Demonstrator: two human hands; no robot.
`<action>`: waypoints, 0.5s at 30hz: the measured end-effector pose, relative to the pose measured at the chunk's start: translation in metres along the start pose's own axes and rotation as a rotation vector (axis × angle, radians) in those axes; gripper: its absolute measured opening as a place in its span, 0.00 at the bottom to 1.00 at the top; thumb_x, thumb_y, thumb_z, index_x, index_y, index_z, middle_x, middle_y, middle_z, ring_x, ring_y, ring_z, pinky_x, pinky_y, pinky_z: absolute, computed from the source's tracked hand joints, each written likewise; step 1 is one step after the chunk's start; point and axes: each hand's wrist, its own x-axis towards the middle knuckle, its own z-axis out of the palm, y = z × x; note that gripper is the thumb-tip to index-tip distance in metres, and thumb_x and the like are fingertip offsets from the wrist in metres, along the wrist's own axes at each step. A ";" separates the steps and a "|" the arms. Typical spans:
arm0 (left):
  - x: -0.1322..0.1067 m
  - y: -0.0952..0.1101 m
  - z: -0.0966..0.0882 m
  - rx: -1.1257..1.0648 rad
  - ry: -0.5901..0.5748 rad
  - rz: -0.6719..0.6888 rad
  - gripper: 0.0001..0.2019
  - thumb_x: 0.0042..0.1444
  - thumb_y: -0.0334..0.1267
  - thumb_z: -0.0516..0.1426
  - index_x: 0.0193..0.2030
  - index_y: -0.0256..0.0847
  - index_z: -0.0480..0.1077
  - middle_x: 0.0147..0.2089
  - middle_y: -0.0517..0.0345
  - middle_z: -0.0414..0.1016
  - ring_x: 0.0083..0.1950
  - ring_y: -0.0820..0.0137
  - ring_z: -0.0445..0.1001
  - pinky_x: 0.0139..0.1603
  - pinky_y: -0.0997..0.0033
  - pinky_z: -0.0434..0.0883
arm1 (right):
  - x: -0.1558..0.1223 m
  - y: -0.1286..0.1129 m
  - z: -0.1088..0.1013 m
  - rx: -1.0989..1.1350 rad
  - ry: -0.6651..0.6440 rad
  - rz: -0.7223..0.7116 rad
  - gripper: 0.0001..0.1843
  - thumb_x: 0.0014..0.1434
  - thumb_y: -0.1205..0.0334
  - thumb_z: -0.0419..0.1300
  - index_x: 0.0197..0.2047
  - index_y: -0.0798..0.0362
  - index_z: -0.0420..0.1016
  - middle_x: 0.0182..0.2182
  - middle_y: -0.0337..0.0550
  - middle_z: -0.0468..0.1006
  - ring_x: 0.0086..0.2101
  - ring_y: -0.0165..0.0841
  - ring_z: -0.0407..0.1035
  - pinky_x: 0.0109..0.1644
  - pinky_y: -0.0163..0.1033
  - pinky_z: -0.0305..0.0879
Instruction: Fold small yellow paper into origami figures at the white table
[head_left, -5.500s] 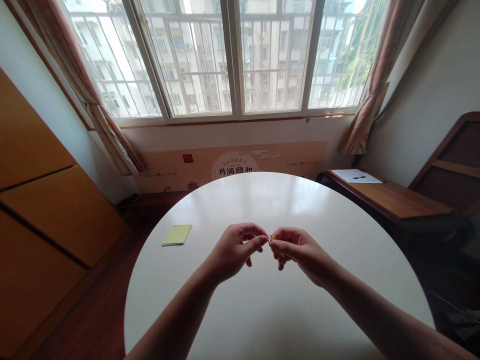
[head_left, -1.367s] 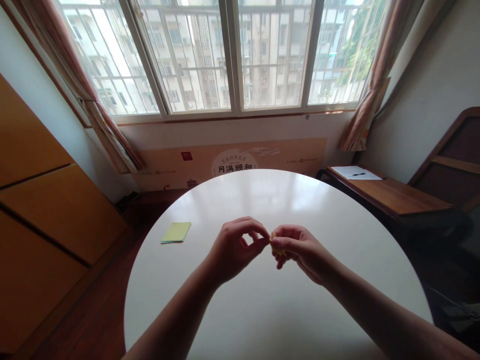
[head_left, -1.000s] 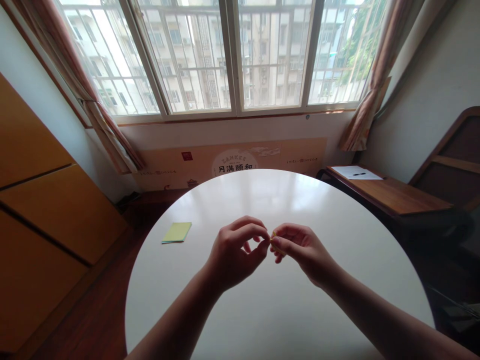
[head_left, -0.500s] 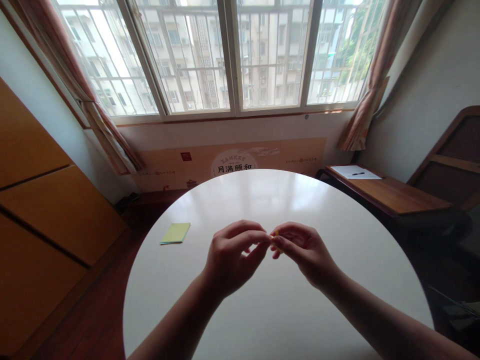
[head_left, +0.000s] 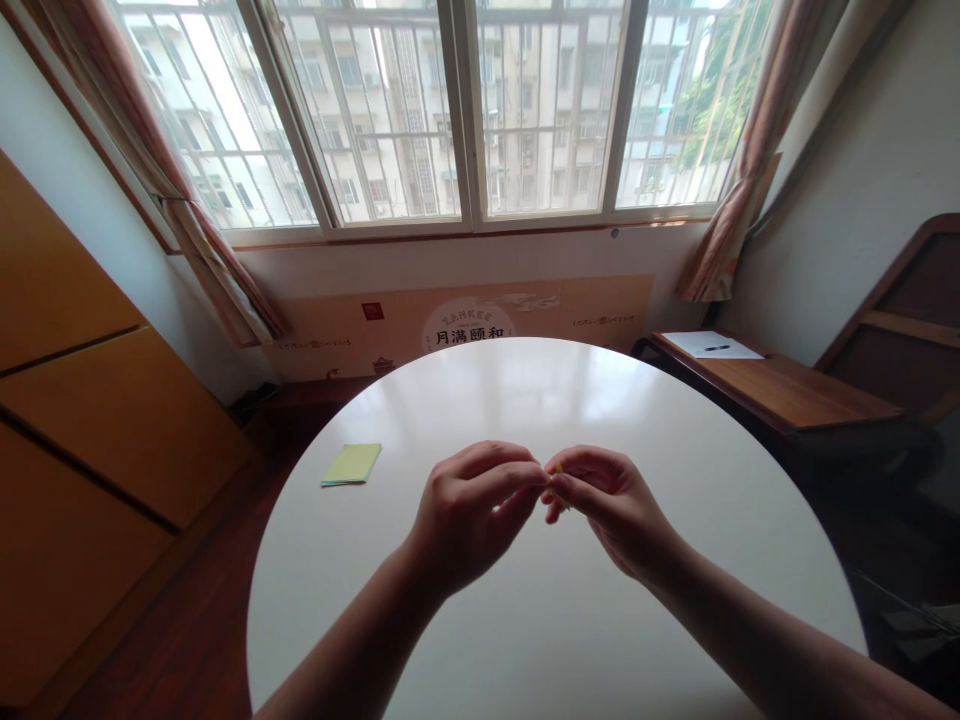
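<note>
My left hand (head_left: 469, 515) and my right hand (head_left: 607, 505) meet fingertip to fingertip above the middle of a round white table (head_left: 525, 400). Both pinch a tiny yellow folded piece of paper (head_left: 556, 478) between thumb and fingers; only a sliver of it shows between the fingertips. The hands hover a little above the tabletop. A small stack of yellow-green paper sheets (head_left: 352, 464) lies flat near the table's left edge, well clear of my left hand.
A wooden side desk (head_left: 780, 390) with a white sheet and a pen (head_left: 711, 347) stands at the right. Orange wooden panels (head_left: 90, 400) line the left. A barred window (head_left: 465, 110) and a printed cardboard panel (head_left: 465, 325) sit beyond the table.
The hands stay together at the same spot. My fingers have shifted slightly around the tiny paper piece, and the left fingers have closed in further over it.
</note>
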 end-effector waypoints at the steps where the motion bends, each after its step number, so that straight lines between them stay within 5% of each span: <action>1: 0.000 0.000 0.000 0.008 0.003 0.009 0.09 0.54 0.23 0.63 0.39 0.40 0.75 0.36 0.56 0.78 0.35 0.73 0.75 0.37 0.74 0.73 | 0.000 0.000 0.000 -0.001 0.006 -0.003 0.04 0.55 0.62 0.70 0.34 0.51 0.83 0.28 0.40 0.80 0.29 0.31 0.73 0.30 0.35 0.73; 10: -0.002 0.003 0.000 0.132 0.071 0.067 0.11 0.52 0.22 0.64 0.39 0.41 0.75 0.35 0.57 0.79 0.33 0.72 0.74 0.34 0.73 0.72 | -0.003 0.001 0.003 -0.021 0.077 -0.043 0.04 0.56 0.62 0.69 0.33 0.52 0.81 0.27 0.40 0.78 0.28 0.30 0.72 0.31 0.35 0.72; 15: -0.001 0.007 0.004 0.033 0.109 -0.134 0.07 0.53 0.25 0.63 0.37 0.38 0.75 0.36 0.56 0.78 0.29 0.76 0.74 0.25 0.81 0.72 | -0.002 0.000 0.001 -0.027 0.138 -0.053 0.04 0.57 0.62 0.68 0.33 0.52 0.81 0.28 0.39 0.78 0.28 0.30 0.72 0.31 0.35 0.71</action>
